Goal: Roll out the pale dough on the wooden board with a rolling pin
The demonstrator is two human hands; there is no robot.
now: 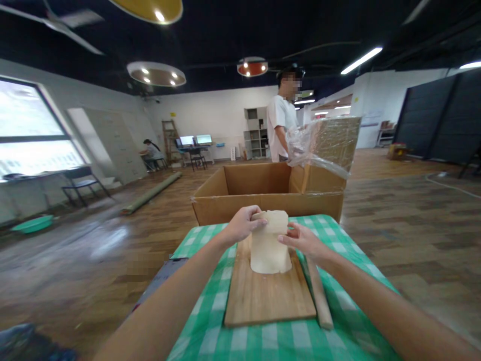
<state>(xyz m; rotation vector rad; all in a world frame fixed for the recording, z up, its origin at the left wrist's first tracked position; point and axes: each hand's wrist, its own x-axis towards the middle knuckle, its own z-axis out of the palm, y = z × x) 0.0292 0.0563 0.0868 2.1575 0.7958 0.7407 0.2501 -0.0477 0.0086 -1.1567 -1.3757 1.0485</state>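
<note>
A pale sheet of dough hangs down onto a wooden board that lies on a table with a green checked cloth. My left hand pinches the dough's top left corner, fingers closed on it. My right hand grips the dough's right edge, a little lower. The lower end of the dough rests on the board. A wooden rolling pin lies along the board's right side, below my right forearm.
A big open cardboard box stands just beyond the table, with clear plastic wrap over its right flap. A person in a white shirt stands behind it. Another person sits at desks far left. A rolled mat lies on the wooden floor.
</note>
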